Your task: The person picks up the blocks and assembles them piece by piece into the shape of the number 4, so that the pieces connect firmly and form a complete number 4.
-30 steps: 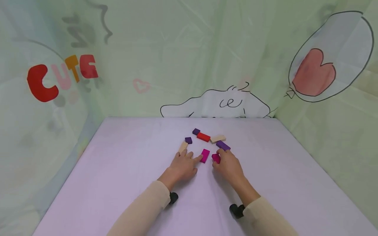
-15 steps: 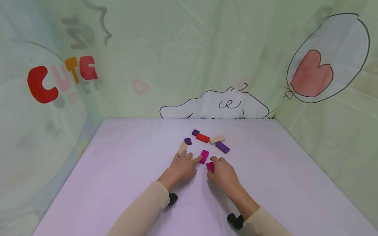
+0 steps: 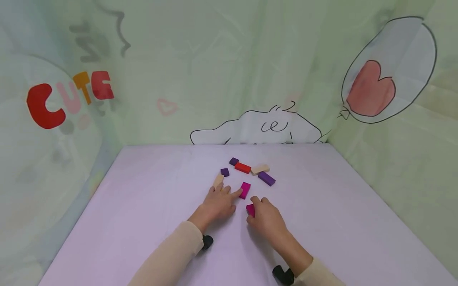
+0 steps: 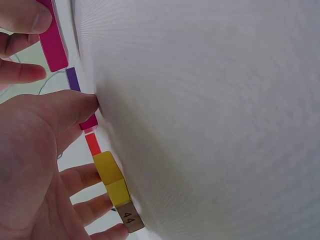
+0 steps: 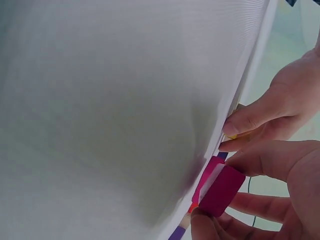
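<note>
My right hand (image 3: 267, 220) pinches a magenta block (image 5: 222, 192) between thumb and fingers, on the near side of the other blocks. My left hand (image 3: 218, 201) lies low over the table with its fingers spread. Its index fingertip touches a second magenta block (image 3: 245, 190). The other fingertips rest against a row of yellow blocks (image 4: 109, 168) and a plain wooden block (image 4: 130, 217) marked 44. From above, the left hand mostly hides the yellow ones, while the wooden block (image 3: 218, 180) shows past the fingertips.
Beyond the hands, a loose arc holds two small dark purple blocks (image 3: 224, 172), a red block (image 3: 243, 167), a pale wooden block (image 3: 260, 169) and a long purple block (image 3: 266, 178). They lie on a pale lilac tabletop (image 3: 150, 190). Printed curtains (image 3: 214, 71) enclose the table.
My right hand has drawn its magenta block toward me and to the left, away from the long purple block. My left hand has stayed at its blocks. The head view has shifted slightly.
</note>
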`<state>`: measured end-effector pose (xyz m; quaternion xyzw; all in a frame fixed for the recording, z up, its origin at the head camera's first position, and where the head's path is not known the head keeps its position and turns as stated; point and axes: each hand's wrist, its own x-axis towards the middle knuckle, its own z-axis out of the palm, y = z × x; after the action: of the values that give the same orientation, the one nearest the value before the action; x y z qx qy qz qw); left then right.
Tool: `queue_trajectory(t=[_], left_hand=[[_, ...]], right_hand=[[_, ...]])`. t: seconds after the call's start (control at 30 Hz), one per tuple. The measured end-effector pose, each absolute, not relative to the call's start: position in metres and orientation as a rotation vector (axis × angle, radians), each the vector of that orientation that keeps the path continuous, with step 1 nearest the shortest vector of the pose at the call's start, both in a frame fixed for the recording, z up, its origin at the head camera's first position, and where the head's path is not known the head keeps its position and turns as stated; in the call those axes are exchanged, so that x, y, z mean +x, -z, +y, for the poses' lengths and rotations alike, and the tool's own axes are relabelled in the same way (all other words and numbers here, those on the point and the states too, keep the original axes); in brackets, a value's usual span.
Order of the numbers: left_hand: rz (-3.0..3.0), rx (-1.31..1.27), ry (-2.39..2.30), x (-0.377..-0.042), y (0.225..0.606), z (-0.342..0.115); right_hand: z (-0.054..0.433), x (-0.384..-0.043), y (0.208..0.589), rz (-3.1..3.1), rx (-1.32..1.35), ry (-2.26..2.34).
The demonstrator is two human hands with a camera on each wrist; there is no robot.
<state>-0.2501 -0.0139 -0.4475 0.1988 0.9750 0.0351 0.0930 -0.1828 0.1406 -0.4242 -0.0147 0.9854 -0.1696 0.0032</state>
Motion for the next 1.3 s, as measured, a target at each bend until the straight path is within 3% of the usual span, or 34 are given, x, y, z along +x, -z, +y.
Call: queue_trajectory(t=[1.3], left_hand=[[2.918,0.642,-0.101,-0.2484,0.4503,-0.016]], right_hand=[[0.1432,-0.177,0.4247,3.015,-0.114,0.595]])
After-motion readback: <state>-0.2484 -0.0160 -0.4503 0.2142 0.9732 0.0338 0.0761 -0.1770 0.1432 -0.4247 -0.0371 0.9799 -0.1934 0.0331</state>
